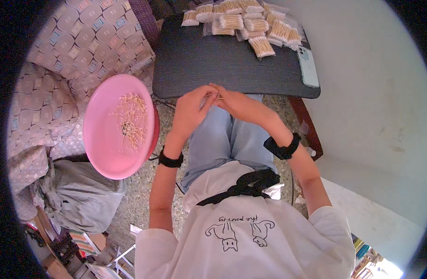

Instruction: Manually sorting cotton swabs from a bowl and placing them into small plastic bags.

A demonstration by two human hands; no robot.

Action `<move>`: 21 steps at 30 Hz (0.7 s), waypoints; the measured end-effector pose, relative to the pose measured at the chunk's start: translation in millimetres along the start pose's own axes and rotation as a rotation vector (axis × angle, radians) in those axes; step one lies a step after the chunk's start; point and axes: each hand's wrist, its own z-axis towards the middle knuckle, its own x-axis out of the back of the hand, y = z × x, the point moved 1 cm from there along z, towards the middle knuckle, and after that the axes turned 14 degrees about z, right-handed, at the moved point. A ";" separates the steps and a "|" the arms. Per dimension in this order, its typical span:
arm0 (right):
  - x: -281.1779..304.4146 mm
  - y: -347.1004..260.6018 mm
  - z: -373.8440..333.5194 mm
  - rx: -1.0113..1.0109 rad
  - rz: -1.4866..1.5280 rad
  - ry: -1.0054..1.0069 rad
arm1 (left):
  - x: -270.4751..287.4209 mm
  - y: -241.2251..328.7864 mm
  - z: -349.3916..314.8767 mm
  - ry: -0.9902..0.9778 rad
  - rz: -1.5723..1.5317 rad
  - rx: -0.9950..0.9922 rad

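My left hand [193, 109] and my right hand [243, 108] meet above my lap, at the near edge of the black table [222, 69]. Their fingers are closed together around a small bunch of cotton swabs [220, 98]; only a bit of the tan sticks shows between them, and the rest is hidden. To the left, a pink basin [99, 144] holds a loose heap of cotton swabs [133, 122]. Clear bags packed with cotton swabs [261, 47] lie in a pile along the table's far side.
A pale phone [308, 67] lies at the table's right edge, beside the wall [371, 93]. Patterned sofa cushions [97, 37] fill the far left. Grey cloth [85, 195] hangs below the basin, near white folding legs [125, 255] on the floor.
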 end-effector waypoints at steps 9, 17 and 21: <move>-7.4 15.6 -1.6 0.105 0.123 0.223 | -24.2 6.3 -2.4 0.180 -0.061 0.130; -13.5 16.5 -4.4 0.043 0.218 0.378 | -23.5 -2.0 -3.8 0.044 -0.032 0.059; -20.3 8.1 -0.7 -0.040 0.211 0.458 | -33.1 -0.9 -8.3 0.026 0.047 0.114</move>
